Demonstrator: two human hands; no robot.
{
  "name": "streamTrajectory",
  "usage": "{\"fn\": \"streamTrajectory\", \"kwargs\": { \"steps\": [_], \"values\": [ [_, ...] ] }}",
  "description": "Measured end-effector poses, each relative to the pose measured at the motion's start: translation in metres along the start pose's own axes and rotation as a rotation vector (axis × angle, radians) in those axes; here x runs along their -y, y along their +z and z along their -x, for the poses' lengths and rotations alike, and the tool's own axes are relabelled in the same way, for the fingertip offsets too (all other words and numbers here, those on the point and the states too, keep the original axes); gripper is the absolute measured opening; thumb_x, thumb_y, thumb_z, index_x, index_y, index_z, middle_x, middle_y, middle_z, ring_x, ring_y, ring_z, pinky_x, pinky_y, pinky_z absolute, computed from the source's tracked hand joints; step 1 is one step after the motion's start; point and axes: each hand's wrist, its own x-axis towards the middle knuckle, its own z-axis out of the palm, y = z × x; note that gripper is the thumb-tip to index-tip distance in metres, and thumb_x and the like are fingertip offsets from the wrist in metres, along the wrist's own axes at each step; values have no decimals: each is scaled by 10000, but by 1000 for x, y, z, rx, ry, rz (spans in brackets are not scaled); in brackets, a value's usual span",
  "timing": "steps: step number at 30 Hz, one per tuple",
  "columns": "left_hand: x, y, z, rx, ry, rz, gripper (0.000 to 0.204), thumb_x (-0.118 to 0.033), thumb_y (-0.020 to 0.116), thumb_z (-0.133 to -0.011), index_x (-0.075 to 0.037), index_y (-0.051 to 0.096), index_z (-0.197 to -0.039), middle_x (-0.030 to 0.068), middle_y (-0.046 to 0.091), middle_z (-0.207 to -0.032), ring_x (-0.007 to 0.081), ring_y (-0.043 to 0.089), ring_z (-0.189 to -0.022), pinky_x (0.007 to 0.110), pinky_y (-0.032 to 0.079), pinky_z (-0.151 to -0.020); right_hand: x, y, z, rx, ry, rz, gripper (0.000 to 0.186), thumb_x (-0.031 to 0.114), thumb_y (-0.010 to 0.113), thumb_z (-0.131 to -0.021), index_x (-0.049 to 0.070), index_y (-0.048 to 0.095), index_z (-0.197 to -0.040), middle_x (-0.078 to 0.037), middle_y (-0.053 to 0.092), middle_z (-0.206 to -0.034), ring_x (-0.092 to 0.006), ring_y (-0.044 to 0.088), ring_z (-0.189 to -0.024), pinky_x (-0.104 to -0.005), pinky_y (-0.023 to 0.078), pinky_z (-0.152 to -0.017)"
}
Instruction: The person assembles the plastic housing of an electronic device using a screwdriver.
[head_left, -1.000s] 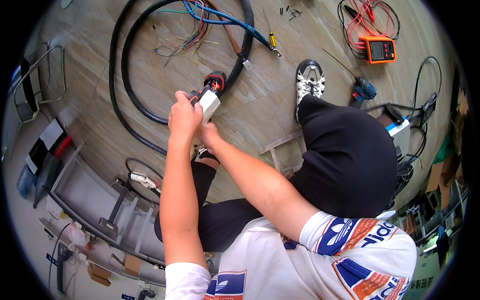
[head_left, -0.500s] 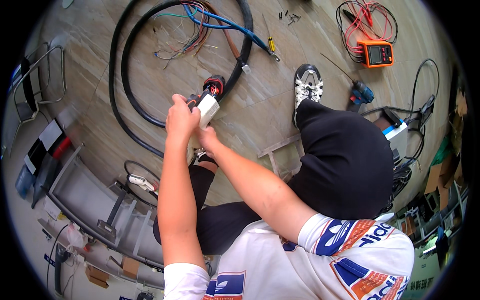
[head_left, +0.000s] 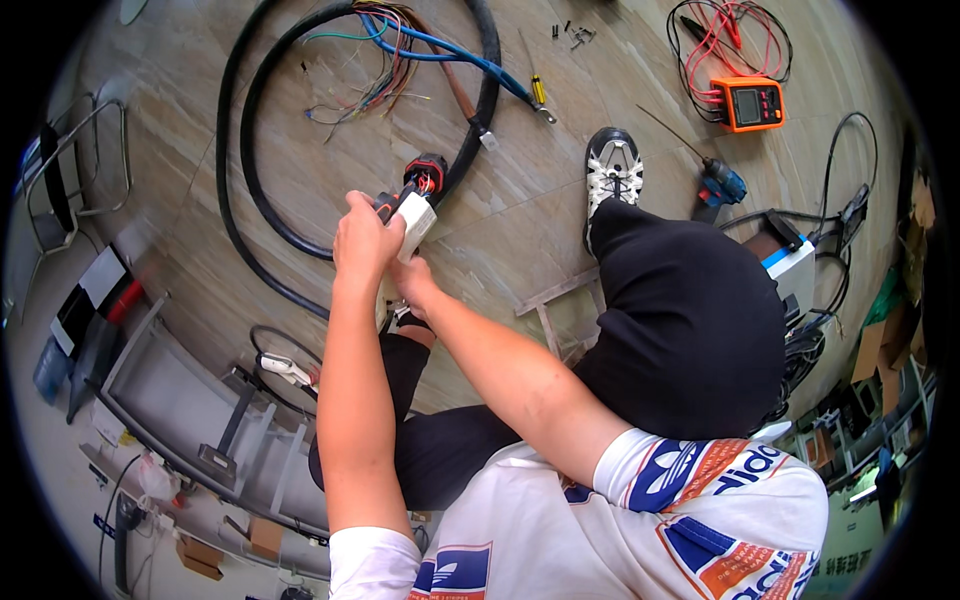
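A white and black charging connector [head_left: 415,226] is between my two hands, tilted away from me. My left hand [head_left: 366,237] is closed around its left side, near black and orange parts. Below it, my right hand [head_left: 411,281] is closed on the near end; its fingertips are partly hidden. Just beyond the white housing is a round black socket end [head_left: 428,172] with a red ring and red wires inside. Thick black cable [head_left: 487,105] loops around on the tiled floor, ending in blue, brown and thin coloured wires [head_left: 385,80].
A yellow-handled screwdriver [head_left: 538,90] and loose screws [head_left: 580,38] lie beyond my shoe [head_left: 613,170]. To the right are an orange meter [head_left: 752,105] with red and black leads and a blue drill [head_left: 722,183]. A metal bench [head_left: 190,390] and another white connector [head_left: 287,369] are at left.
The view has shifted very slightly. Both hands keep the same grip on the charging connector.
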Motion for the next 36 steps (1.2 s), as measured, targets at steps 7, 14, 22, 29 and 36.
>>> {"fn": "streamTrajectory", "kwargs": {
  "steps": [7, 14, 22, 29, 36],
  "values": [
    [-2, -3, -3, -31, -37, -98, 383, -330, 574, -915, 15, 584, -1080, 263, 663, -1017, 439, 633, -981, 509, 495, -848, 17, 2, 17, 0, -31, 13, 781, 619, 702, -796, -44, 617, -1199, -111, 659, -1100, -177, 620, -956, -333, 485, -811],
    [6, 1, -13, -18, -77, -131, 403, -350, 489, -961, -10, 590, -1152, 284, 619, -1061, 447, 611, -1009, 498, 488, -872, 14, 1, 12, -10, -13, -6, 881, 654, 752, -703, -49, 613, -1216, -151, 661, -1117, -220, 630, -1005, -357, 489, -833],
    [25, 13, -11, -91, 164, 32, 531, -96, 663, -784, -9, 426, -1251, 287, 529, -1142, 453, 573, -1020, 489, 480, -876, 3, 1, 6, -11, -57, -12, 782, 624, 717, -780, -40, 629, -1182, -106, 671, -1089, -174, 619, -971, -334, 484, -828],
    [2, 4, -1, -136, 137, -38, 336, -211, 579, -915, -5, 504, -1169, 260, 620, -1068, 426, 615, -974, 495, 493, -824, 10, -1, 12, -11, -71, 1, 789, 622, 719, -778, -42, 622, -1193, -109, 664, -1109, -178, 615, -979, -330, 482, -830],
    [9, 14, -11, -230, 231, 32, 361, -264, 538, -938, -6, 506, -1189, 290, 603, -1098, 443, 607, -984, 490, 494, -833, 8, 2, 10, 12, -36, -18, 800, 598, 732, -779, -53, 594, -1223, -105, 663, -1095, -181, 615, -968, -333, 481, -823]
  ]
}}
